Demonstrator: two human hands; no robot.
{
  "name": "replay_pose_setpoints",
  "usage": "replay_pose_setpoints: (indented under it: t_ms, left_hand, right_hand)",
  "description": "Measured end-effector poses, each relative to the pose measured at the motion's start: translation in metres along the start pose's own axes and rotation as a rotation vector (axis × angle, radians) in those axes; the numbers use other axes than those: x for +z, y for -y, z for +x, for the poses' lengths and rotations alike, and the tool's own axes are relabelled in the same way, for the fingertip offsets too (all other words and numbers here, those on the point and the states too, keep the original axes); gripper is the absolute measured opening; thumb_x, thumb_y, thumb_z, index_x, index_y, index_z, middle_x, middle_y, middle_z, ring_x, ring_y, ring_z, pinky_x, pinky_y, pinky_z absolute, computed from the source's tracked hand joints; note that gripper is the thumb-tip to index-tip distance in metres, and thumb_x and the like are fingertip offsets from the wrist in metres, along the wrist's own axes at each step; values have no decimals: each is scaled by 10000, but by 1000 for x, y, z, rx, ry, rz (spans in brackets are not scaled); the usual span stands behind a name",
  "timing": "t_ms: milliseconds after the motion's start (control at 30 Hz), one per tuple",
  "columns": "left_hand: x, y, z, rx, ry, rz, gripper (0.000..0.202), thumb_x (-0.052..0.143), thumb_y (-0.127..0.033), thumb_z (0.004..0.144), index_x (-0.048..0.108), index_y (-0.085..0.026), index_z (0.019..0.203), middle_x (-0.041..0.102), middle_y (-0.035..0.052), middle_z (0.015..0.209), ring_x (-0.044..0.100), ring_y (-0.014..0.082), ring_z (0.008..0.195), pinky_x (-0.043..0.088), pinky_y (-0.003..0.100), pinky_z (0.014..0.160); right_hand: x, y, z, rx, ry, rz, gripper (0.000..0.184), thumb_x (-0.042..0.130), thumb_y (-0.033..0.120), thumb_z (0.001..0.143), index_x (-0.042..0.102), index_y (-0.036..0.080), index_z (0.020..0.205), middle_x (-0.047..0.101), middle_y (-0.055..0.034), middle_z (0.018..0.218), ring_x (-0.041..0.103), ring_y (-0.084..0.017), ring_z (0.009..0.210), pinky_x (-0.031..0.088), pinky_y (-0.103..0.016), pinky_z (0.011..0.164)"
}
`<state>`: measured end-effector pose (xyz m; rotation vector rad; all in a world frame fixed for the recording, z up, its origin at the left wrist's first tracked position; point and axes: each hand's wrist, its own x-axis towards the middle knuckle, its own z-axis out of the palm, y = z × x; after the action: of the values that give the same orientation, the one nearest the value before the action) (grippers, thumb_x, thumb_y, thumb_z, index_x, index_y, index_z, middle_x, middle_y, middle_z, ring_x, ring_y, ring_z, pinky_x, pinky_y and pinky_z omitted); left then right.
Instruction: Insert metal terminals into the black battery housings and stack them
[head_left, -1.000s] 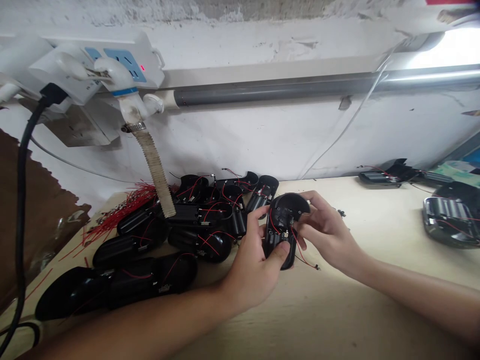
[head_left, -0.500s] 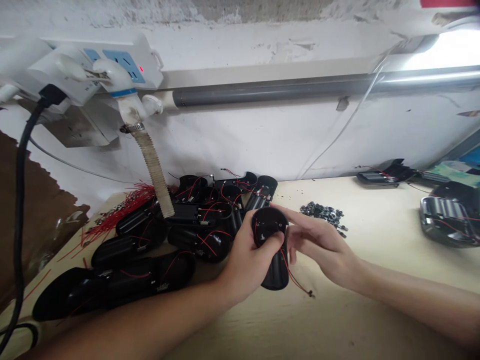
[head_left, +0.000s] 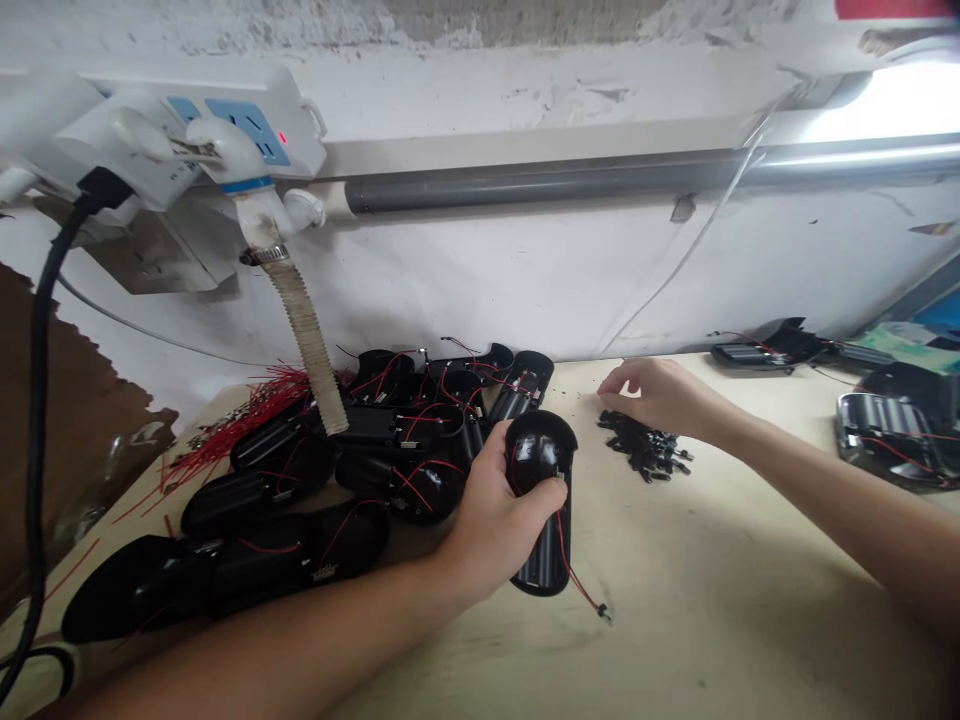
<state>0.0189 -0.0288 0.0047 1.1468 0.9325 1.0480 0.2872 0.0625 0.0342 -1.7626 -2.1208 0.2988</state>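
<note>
On a pale wooden tabletop [head_left: 660, 600] by a white wall [head_left: 510, 275], the left hand [head_left: 495, 520] grips a curved black plastic shell [head_left: 541, 450]; half-curled right hand's [head_left: 664, 396] hold unclear

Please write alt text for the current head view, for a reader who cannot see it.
A left hand holds a black casing with trailing wires; the right hand is at a pile of small dark parts. Further left on the pale table lie more black casings and a heap of red wires.
</note>
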Motion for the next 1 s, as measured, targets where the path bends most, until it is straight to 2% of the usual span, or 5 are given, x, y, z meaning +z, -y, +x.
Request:
replay_pose_setpoints:
  t_ms: [233,367,567,767,1000]
  left_hand:
    - [0,1,2,-7,-38,-74,226,754,-187,819,636,-213,1010,625,-24,873,563,133,777,500,305,789]
    - [0,1,4,-43,-103,-109,234,745,-208,816,642,-213,1026,631,-19,907,570,138,813,494,290,791]
    - [1,1,3,-59,-135,-205,223,734,-283,841,671,-206,1040,638,-12,915,581,150,844,477,267,760]
    - [2,1,3,-33,-152,-181,233,745,-313,878,699,-219,1087,661,-7,954,592,167,894,483,280,822]
    - [1,3,4,-9,-154,-178,220,743,-313,888,698,-211,1079,658,8,970,582,172,910,478,288,842]
  right_hand:
    - [2,8,-6,-87,0,-36,180,699,362,876,790,216,823,774,-106,888,671,-251,773,471,-369,662]
    - [-3,30,-24,-405,-179,113,107,665,287,968,728,208,933,691,-48,815,620,-188,731,454,-330,675]
    - [-23,85,-73,-876,301,170,251,582,95,1035,697,222,1218,706,-26,906,621,-171,795,428,-313,694]
    - [-24,102,-92,-884,598,15,229,687,76,971,743,223,1138,735,-13,892,658,-192,809,425,-341,678]
    - [-16,102,-96,-747,534,-64,124,821,313,968,740,235,1020,739,-4,924,699,-217,793,427,-358,680]
